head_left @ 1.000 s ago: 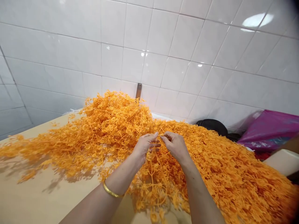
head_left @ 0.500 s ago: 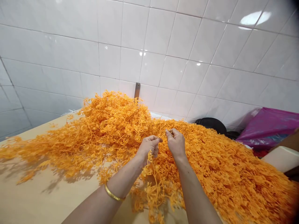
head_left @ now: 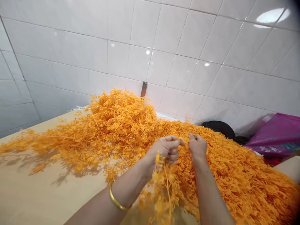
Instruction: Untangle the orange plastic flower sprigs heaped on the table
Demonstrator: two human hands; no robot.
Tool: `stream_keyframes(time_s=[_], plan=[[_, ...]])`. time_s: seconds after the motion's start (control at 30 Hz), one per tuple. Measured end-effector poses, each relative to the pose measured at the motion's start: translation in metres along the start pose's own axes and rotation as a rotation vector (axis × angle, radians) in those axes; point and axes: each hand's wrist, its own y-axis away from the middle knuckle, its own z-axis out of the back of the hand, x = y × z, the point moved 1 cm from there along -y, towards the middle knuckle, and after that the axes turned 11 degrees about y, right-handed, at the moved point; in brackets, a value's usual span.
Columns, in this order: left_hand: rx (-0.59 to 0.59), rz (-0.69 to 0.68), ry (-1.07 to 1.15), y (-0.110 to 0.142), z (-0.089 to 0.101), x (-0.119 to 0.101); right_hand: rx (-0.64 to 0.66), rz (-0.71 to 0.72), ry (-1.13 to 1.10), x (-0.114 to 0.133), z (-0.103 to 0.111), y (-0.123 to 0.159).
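Observation:
My left hand (head_left: 165, 150) is closed on an orange artificial flower sprig (head_left: 167, 187), which hangs below the palm over the table edge area. Its thumb and forefinger point toward my right hand (head_left: 198, 148). That hand is closed in a pinch just to the right, a small gap away; whatever its fingertips hold is too small to make out. Both hands are in front of a tall heap of orange artificial sprigs (head_left: 122, 118) and beside a wide, denser pile of orange sprigs (head_left: 241, 175) on the right. A gold bangle (head_left: 117, 198) circles my left wrist.
The sprigs lie on a tan tabletop (head_left: 58, 200) against a white tiled wall (head_left: 131, 59). A narrow metal strip (head_left: 143, 89) stands up behind the heap. Black round discs (head_left: 219, 128) and a purple plastic bag (head_left: 278, 134) sit at the back right.
Both hands have shifted rightward together in the view, and the hanging sprig has moved with my left hand. The whole scene also sits slightly farther right as the camera turned.

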Motion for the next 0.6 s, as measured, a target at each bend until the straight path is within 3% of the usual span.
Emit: stream_keyframes(time_s=[0.13, 0.37, 0.6], plan=[[-0.166, -0.097, 0.145, -0.009, 0.015, -0.005, 0.087, 0.091, 0.026, 0.011, 0.011, -0.002], [-0.263, -0.123, 0.235, -0.012, 0.030, -0.016, 0.296, 0.235, 0.018, 0.052, 0.033, 0.014], [-0.289, -0.216, 0.383, -0.012, 0.035, -0.028, 0.997, 0.409, -0.169, 0.075, 0.043, 0.033]])
